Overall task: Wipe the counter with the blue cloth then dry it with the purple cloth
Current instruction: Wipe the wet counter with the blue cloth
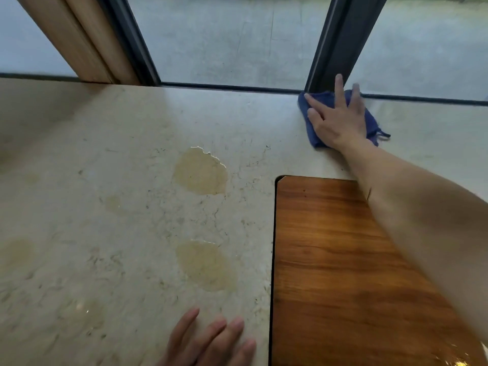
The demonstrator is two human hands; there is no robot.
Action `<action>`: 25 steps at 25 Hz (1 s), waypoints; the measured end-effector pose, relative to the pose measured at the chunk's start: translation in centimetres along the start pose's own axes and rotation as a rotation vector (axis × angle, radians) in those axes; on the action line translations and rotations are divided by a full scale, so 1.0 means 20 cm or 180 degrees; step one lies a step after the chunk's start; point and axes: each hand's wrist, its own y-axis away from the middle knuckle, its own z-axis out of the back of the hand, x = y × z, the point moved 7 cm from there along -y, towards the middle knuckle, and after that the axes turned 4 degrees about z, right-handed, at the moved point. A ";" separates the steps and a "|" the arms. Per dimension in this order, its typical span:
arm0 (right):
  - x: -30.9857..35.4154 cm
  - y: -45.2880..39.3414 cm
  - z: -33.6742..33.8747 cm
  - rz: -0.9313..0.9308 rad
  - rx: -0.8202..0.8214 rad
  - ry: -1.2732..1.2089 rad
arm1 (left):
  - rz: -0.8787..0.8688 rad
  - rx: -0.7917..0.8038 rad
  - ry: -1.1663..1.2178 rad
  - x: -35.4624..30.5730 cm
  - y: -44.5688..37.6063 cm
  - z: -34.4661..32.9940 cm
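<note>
A blue cloth (311, 122) lies bunched on the beige stone counter (105, 154) at its far edge, by the foot of a dark window post. My right hand (336, 120) presses flat on the cloth with fingers spread, arm reaching across. Two larger yellowish wet patches (202, 171) (207, 265) sit in the middle of the counter, with fainter small ones to their left. My left hand (211, 342) rests flat on the counter at the near edge, fingers apart, holding nothing. No purple cloth is in view.
A brown wooden board (330, 273) is set into the counter at the right, under my right forearm. Windows with dark frames (340, 43) and a wooden post (76, 40) run along the counter's far edge.
</note>
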 end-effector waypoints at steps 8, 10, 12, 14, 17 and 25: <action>0.28 0.59 -0.10 0.0976 0.0316 -0.0019 | -0.0309 0.0708 0.0210 -0.03 0.03 0.04; 0.34 0.81 -0.12 0.1076 0.0373 -0.0012 | -0.0291 0.0990 0.0246 -0.04 0.03 0.04; 0.38 1.07 -0.13 0.1166 0.0405 -0.0002 | -0.0233 0.1057 0.0303 -0.04 0.03 0.06; 0.44 1.35 -0.16 0.1244 0.0374 0.0043 | -0.0209 0.0887 0.0278 -0.03 0.02 0.07; 0.55 1.85 -0.20 0.1240 0.0297 0.0195 | -0.0202 0.0522 0.0189 -0.05 0.05 0.14; 0.67 2.63 -0.25 0.0570 0.0668 -0.0099 | 0.1006 0.0556 0.0224 0.36 0.40 0.39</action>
